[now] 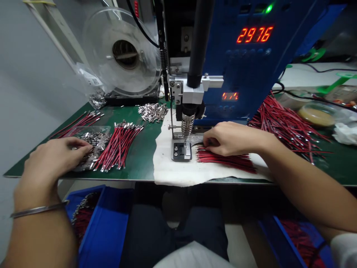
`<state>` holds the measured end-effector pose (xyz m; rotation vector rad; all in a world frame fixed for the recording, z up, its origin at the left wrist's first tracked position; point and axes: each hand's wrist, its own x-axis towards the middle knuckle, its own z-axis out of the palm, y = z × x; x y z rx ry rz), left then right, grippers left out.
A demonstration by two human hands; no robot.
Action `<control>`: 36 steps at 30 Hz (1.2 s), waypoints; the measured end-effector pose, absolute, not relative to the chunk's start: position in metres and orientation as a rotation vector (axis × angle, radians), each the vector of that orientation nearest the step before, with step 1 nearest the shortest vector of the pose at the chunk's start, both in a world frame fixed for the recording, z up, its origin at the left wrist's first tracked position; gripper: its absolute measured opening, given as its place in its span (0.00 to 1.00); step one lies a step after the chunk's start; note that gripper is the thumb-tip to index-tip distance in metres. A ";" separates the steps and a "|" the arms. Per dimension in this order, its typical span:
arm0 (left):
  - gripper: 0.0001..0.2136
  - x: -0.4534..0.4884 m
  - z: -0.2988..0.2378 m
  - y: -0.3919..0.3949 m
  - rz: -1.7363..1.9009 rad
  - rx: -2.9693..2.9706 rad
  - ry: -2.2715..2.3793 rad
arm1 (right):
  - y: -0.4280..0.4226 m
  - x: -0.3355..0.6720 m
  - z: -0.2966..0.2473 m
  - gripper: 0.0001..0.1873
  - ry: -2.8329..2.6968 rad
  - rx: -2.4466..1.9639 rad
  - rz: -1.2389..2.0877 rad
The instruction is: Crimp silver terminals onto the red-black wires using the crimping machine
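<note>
A flat green table [141, 163] adjoins a grey wall [19, 85] at left; a ragged-edged white sheet [163, 163] lies before a boxy blue machine [231, 70] with glowing red digits. A round, transparent reel [97, 48] stands far left. At left, the left hand [55, 154] rests over a crinkled bag [103, 138] of shiny metal bits, thumb and finger together; whether they grip any, I cannot tell. The right hand [227, 139] curls over thin red wires [225, 160] on the sheet, its hold hidden.
</note>
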<state>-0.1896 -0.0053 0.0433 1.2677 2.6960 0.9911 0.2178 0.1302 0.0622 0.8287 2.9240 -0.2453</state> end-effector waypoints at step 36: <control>0.08 0.035 0.003 0.027 1.712 0.957 1.318 | 0.126 0.206 0.053 0.12 3.233 0.597 -0.798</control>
